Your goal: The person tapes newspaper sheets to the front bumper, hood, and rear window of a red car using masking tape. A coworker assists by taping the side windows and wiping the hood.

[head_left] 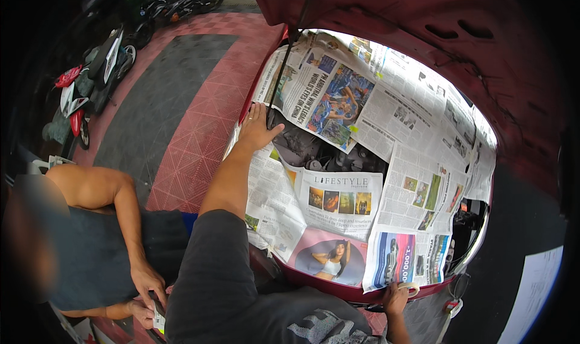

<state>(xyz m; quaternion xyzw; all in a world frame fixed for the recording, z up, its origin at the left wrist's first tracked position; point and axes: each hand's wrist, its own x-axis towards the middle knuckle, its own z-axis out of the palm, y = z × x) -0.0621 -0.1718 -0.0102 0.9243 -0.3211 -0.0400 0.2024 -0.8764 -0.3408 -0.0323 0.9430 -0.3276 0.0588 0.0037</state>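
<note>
Sheets of newspaper [344, 199] lie over the engine bay of a red car [332, 286], overlapping one another. A gap between them bares the dark engine parts [305, 147]. My left hand [258, 129] rests on the far left edge of the paper, fingers stretched out and thumb apart, beside the thin prop rod [281, 75]. At the front edge of the car, my right hand [396, 298] is closed around a cream roll of tape [413, 291], next to the lower border of a colourful sheet. Part of the roll is hidden by the fingers.
The raised red hood [411, 17] hangs over the far side on its rod. Close on my left, a person in a dark shirt [103, 253] handles a small pale object [159, 321]. Motorcycles [90, 90] stand on the red and grey tiled floor [163, 96].
</note>
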